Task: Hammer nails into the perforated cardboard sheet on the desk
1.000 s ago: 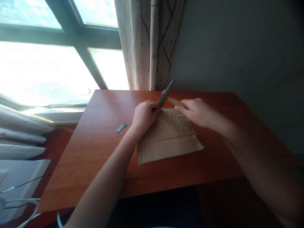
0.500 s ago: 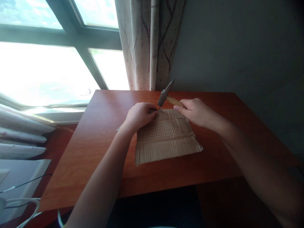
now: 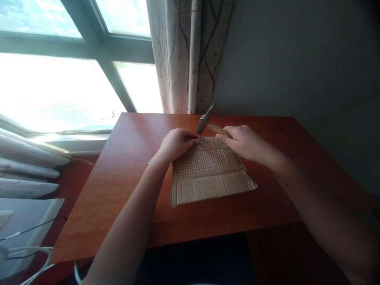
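Note:
A flat piece of brown cardboard (image 3: 208, 178), covered with rows of small holes, lies on the reddish wooden table (image 3: 124, 186). My left hand (image 3: 176, 144) rests on its far left corner, fingers pinched on a thin nail held upright. My right hand (image 3: 242, 141) grips the wooden handle of a small hammer (image 3: 206, 118). The steel head hangs just above the nail, tilted up to the right.
A few spare nails (image 3: 149, 161) lie on the table to the left, mostly hidden behind my left wrist. A patterned curtain (image 3: 190, 55) and a bright window (image 3: 59, 91) stand behind the table. White cables (image 3: 29, 253) hang at the lower left.
My left hand slid a little to the left and lower on the cardboard corner. The hammer head dropped slightly toward the nail. The cardboard shifted a bit.

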The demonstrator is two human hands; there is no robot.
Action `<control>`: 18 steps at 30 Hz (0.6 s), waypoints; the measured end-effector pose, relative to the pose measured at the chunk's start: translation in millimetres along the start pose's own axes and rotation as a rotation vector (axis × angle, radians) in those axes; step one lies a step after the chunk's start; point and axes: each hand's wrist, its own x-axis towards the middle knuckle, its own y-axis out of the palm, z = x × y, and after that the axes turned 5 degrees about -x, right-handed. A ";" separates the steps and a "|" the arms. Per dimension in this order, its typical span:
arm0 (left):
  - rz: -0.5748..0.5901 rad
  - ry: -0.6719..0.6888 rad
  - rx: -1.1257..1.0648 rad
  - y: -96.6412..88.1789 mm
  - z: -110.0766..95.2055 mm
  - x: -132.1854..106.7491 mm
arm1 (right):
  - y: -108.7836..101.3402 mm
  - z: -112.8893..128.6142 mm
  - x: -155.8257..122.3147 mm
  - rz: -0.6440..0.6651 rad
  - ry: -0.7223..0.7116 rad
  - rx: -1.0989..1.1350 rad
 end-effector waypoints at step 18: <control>0.065 -0.057 -0.016 -0.3 2.3 0.3 | 8.0 -3.4 -1.1 -0.026 0.001 0.018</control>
